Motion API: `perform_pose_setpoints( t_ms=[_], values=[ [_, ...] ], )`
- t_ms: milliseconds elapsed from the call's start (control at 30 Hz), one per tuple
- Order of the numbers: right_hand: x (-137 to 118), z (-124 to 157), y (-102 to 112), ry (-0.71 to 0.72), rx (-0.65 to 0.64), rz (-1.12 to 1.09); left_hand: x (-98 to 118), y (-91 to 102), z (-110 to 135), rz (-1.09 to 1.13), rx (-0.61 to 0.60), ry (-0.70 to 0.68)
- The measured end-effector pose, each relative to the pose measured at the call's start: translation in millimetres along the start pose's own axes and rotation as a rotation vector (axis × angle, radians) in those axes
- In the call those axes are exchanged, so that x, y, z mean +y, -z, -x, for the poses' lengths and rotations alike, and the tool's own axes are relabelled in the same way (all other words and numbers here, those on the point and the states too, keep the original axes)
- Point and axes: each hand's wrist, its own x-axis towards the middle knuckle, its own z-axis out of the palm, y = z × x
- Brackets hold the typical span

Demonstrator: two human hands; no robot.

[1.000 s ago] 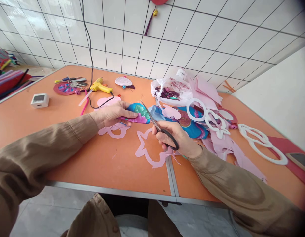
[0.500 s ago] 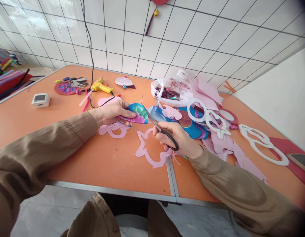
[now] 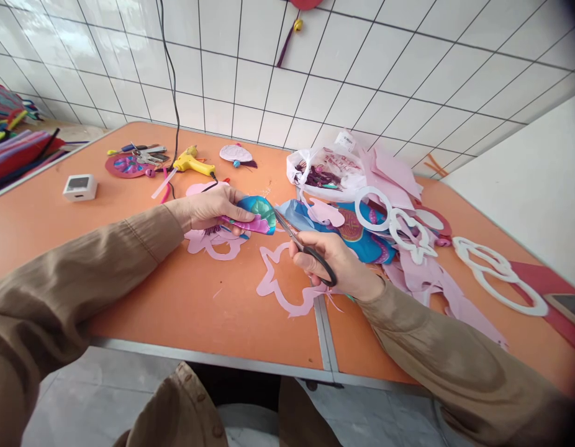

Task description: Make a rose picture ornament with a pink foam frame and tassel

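Note:
Between the thumb and fingers of my left hand is a piece of shiny patterned fabric, blue, green and pink with a rounded edge. My right hand grips black-handled scissors by the loops. The blades point up and left, their tips at the fabric's right edge; whether they cut into it I cannot tell. Below the scissors a pink cut-out frame lies on the table. More pink cut-outs lie under my left hand.
On the orange table are a yellow glue gun with a cord, a small white box and keys. To the right lie a plastic bag, blue fabric, pink scraps and white ring shapes.
The scissor blades have closed somewhat and sit against the fabric's right edge. Both hands keep nearly the same place; the view has shifted slightly.

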Motion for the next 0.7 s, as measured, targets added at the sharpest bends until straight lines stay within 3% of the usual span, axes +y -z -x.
perform_pose_setpoints(
  t_ms=[433,633,700],
  values=[
    [0.7,0.2,0.0,-0.099,0.086,-0.044,0.6,6.2,-1.5,0.003,-0.015,0.003],
    [3.0,-1.1,0.1,-0.057,0.116,-0.081,2.0,3.6,1.7,0.114,0.136,0.017],
    [4.0,-1.3,0.5,-0.046,0.127,-0.097,2.4,2.3,2.9,0.130,0.132,0.017]
  ],
)
